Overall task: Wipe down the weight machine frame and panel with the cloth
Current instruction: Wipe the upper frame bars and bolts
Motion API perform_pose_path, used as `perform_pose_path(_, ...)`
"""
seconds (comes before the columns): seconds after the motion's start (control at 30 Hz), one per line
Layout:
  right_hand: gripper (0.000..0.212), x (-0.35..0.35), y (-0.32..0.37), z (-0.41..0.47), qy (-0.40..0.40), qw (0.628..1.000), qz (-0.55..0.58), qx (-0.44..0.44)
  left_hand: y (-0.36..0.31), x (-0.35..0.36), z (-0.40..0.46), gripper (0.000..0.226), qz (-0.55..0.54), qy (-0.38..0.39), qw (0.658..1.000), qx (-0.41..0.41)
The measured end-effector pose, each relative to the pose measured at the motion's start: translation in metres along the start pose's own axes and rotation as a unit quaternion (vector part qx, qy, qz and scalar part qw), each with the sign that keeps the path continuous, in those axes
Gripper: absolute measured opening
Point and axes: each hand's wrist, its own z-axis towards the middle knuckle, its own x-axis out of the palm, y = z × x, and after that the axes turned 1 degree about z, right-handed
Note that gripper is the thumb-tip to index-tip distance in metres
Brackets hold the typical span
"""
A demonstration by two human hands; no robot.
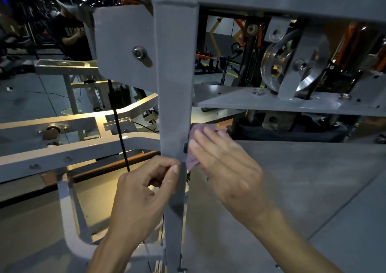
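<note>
Running straight up and down through the middle of our view, the grey upright post (175,97) of the weight machine frame has its long axis vertical, reaching from the bottom edge up to a crossbeam at the top. To its right a flat grey panel (292,189) spreads out toward the right edge, and its left side meets the post. Our right hand (225,164) lies flat, fingers straight and close together, pointing up and left; it presses the purple cloth (193,157) against the panel, right where panel and post meet. We see the cloth only as a crumpled strip peeking out past the fingertips and along the hand's left edge, the rest hidden under the palm, so it sits between the hand and the metal, touching the post's right edge. Our left hand (146,187) has its fingers curled, the thumb and forefinger tip resting on the post's near-left face just below the level of the cloth; we cannot tell whether it pinches anything. Farther right, above a grey shelf plate (261,101), a shiny pulley wheel (277,63) stands.
</note>
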Motion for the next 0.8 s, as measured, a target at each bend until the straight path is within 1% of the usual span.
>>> perform_pose_path(0.1, 0.023, 0.005, 0.012, 0.001, 0.005, 1.0, 0.008, -0.029, 0.003, -0.003, -0.004, 0.013, -0.01, -0.006, 1.0, 0.006)
perform_pose_path(0.2, 0.018, 0.005, 0.011, 0.002, 0.004, 0.999, 0.008, -0.039, 0.006, -0.004, -0.006, 0.017, -0.01, -0.015, 1.0, 0.004)
perform_pose_path(0.3, 0.014, 0.009, 0.014, -0.002, 0.009, 0.999, 0.013, -0.041, 0.005, -0.001, -0.008, 0.015, -0.008, -0.006, 1.0, 0.0)
perform_pose_path(0.5, 0.013, 0.0, 0.019, -0.001, 0.052, 0.997, 0.001, -0.062, 0.0, -0.002, -0.011, 0.015, -0.004, -0.002, 1.0, -0.003)
perform_pose_path(0.57, 0.016, -0.008, 0.021, 0.009, 0.048, 0.996, 0.006, -0.072, -0.002, -0.004, -0.012, 0.015, -0.015, -0.011, 1.0, -0.004)
perform_pose_path(0.67, 0.013, -0.006, 0.019, 0.018, 0.032, 0.997, 0.007, -0.077, -0.001, -0.006, -0.012, 0.013, -0.022, -0.025, 0.999, -0.015)
perform_pose_path(0.73, 0.013, 0.007, 0.022, 0.008, 0.066, 0.995, 0.005, -0.074, 0.002, -0.007, -0.014, 0.016, 0.005, -0.015, 0.999, -0.032)
perform_pose_path(0.8, 0.01, 0.019, 0.026, -0.013, 0.131, 0.989, 0.007, -0.074, 0.006, -0.008, -0.018, 0.019, 0.041, 0.004, 0.998, -0.051)
